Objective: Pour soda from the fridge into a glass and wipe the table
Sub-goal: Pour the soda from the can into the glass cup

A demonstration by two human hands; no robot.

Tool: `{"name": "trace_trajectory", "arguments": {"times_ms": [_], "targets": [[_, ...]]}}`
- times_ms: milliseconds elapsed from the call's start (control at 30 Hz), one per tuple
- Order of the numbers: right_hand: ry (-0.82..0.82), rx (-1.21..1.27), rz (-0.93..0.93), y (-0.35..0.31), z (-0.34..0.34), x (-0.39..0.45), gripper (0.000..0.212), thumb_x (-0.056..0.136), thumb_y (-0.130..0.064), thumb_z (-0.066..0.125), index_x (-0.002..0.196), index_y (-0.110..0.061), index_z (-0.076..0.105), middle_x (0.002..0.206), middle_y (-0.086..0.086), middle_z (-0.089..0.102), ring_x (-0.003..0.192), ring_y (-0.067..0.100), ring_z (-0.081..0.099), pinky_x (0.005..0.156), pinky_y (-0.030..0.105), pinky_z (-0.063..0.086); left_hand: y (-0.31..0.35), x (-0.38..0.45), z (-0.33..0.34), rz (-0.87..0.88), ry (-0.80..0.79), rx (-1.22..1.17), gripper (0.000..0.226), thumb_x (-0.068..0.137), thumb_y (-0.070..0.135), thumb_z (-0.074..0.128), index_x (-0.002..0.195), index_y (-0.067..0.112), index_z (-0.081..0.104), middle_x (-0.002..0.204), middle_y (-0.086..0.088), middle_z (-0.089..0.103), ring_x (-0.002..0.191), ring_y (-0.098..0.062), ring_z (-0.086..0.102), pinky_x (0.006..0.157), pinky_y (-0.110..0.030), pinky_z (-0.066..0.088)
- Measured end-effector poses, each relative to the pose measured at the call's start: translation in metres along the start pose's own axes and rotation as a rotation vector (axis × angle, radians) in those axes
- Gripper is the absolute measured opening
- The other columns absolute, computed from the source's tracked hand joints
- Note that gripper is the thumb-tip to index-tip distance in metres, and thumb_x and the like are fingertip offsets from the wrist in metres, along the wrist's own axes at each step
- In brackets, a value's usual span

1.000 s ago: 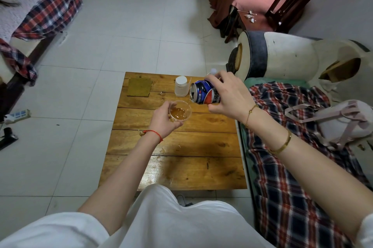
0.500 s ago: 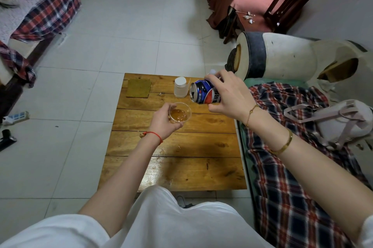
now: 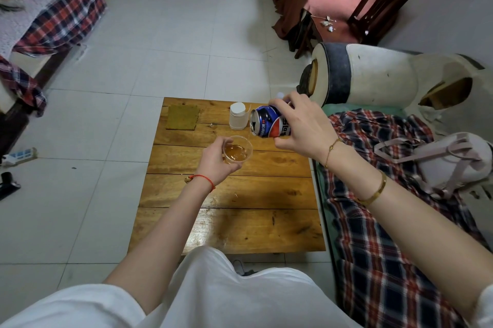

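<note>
A blue soda can lies tipped on its side in my right hand, its opened top facing left, just above and right of the glass. My left hand holds a small clear glass over the wooden table; a shallow layer of amber soda sits in it. No stream between can and glass is visible. A green cloth lies flat at the table's far left corner.
A white lidded jar stands at the table's far edge, just left of the can. A plaid-covered sofa with a pale bag runs along the table's right side. Tiled floor lies to the left and beyond.
Both hands hold nearly the same pose. The can and glass have barely shifted, and the soda level looks about the same.
</note>
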State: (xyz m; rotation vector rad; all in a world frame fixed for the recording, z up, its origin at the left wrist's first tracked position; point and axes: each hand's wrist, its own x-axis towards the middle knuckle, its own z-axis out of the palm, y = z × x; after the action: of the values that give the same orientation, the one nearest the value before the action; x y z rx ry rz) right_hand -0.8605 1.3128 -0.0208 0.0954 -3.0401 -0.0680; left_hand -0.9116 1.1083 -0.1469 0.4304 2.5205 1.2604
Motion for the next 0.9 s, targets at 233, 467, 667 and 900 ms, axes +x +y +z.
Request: {"name": "trace_trajectory", "arguments": {"times_ms": [233,467,667,900], "targets": [[0.001,-0.001,-0.001,0.0016,0.0001,0.0017,0.070,0.069,-0.042,0.071,0.131,-0.022,0.044,0.113,0.008,0.050,0.096,0.024,0.049,0.080,0.039,0.049,0.0028,0.0001,0.0020,0.009,0.002,-0.006,0.069,0.068,0.019,0.087,0.128,0.015,0.053,0.127,-0.001,0.061,0.118,-0.017,0.056,0.094,-0.024,0.045],[0.002,-0.007,-0.005,0.0030,-0.0015,0.0007,0.070,0.069,-0.042,0.071,0.131,-0.023,0.044,0.114,0.008,0.050,0.096,0.023,0.049,0.080,0.038,0.048,0.0026,0.0008,0.0039,0.006,-0.005,-0.012,0.068,0.068,0.020,0.087,0.127,0.015,0.053,0.127,-0.002,0.061,0.118,-0.018,0.057,0.099,-0.035,0.051],[-0.011,-0.016,-0.005,0.0046,-0.0004,0.0010,0.070,0.070,-0.042,0.071,0.132,-0.024,0.043,0.113,0.008,0.050,0.096,0.023,0.048,0.080,0.037,0.048,0.0052,0.0014,0.0048,0.003,-0.003,-0.015,0.067,0.069,0.018,0.086,0.127,0.015,0.053,0.127,-0.002,0.061,0.117,-0.018,0.056,0.098,-0.033,0.050],[-0.013,-0.024,-0.007,0.0045,-0.0005,0.0014,0.072,0.069,-0.043,0.071,0.132,-0.023,0.043,0.114,0.008,0.050,0.097,0.023,0.048,0.081,0.039,0.048,0.0044,0.0011,0.0063,-0.006,-0.009,-0.019,0.067,0.068,0.017,0.087,0.126,0.015,0.053,0.126,-0.003,0.061,0.117,-0.019,0.056,0.098,-0.037,0.052]]}}
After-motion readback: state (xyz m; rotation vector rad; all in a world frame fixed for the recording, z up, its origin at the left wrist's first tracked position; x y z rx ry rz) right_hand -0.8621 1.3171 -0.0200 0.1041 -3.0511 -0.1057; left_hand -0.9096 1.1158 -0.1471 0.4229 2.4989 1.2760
